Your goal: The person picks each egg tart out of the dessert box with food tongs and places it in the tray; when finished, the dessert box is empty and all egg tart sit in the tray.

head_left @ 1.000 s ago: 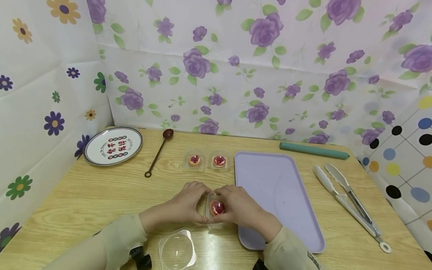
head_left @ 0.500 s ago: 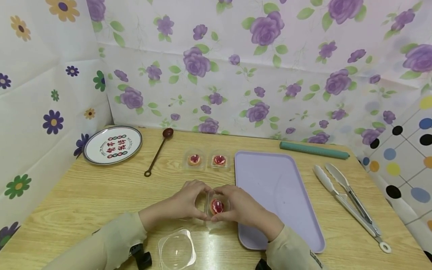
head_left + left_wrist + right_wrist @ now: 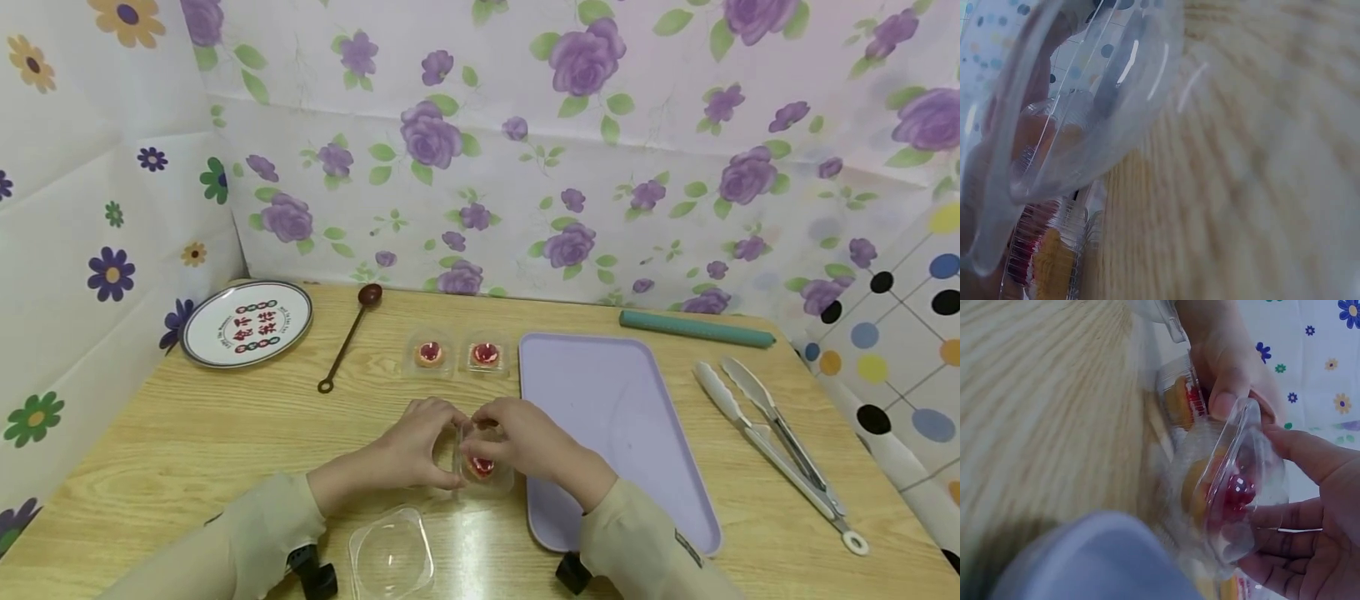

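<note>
A clear plastic box (image 3: 500,482) holds a small tart (image 3: 481,468) with a glossy red top, between my two hands on the wooden table. My left hand (image 3: 412,448) curves around the box's left side, thumb at the near corner and fingertips at the far one. From the right, my right hand (image 3: 534,442) reaches over the top, its fingers partly covering the tart. In the right wrist view, the clear lid (image 3: 1235,469) lies over the tart, with my left thumb (image 3: 1224,403) at its rim and my right fingers (image 3: 1285,540) bent against it.
Two boxed tarts (image 3: 430,354) sit farther back. A loose clear plastic piece (image 3: 392,557) lies near my left wrist. The lilac tray (image 3: 607,417) is right of the box, then tongs (image 3: 780,450). A green roll (image 3: 697,328), brown ladle (image 3: 348,342) and plate (image 3: 247,325) lie behind.
My right hand has shifted slightly up and left, its fingers moving from the box's right side onto its top. The left hand stays nearly still, and the head view has tilted a little.
</note>
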Demonstrator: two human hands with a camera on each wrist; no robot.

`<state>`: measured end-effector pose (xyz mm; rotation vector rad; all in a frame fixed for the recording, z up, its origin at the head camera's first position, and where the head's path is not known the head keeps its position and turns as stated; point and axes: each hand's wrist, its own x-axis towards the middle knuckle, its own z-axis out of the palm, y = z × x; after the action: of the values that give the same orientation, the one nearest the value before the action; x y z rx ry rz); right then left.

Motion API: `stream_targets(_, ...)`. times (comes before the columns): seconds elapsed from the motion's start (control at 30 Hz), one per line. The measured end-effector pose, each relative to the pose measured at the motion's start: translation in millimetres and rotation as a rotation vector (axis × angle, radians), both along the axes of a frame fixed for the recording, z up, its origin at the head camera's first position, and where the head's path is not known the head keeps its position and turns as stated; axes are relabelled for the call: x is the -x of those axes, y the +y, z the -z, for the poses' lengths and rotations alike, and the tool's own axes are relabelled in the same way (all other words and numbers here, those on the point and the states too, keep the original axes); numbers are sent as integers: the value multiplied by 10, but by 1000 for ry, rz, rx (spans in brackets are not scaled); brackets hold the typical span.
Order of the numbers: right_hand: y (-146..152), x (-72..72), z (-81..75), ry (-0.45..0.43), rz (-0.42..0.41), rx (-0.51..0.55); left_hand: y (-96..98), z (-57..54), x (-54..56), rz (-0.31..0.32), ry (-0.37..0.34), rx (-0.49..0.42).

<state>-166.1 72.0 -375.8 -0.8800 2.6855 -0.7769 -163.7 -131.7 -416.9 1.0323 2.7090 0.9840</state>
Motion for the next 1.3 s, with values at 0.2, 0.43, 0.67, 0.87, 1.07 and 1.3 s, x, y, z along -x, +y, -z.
stream_targets(0.2,-46,12,-49,97,-92,-101,0,-3,-8,-25,28,1)
stream_targets(0.43,-47,-38,-68,95,-49,-171,0,2,-17,-21,30,-6)
stream_targets(0.67,-55,-47,-58,130,-53,-185,8,4,-27,-6,44,-3)
stream_targets(0.87,-61,-48,-52,160,-67,-183,4,-1,-35,-12,39,20)
stream_targets(1.07,-63,-54,-68,183,-87,-185,0,2,-36,-8,58,34)
stream_targets(1.3,-57,-29,-64,258,-189,-231,-10,7,-34,-15,54,37)
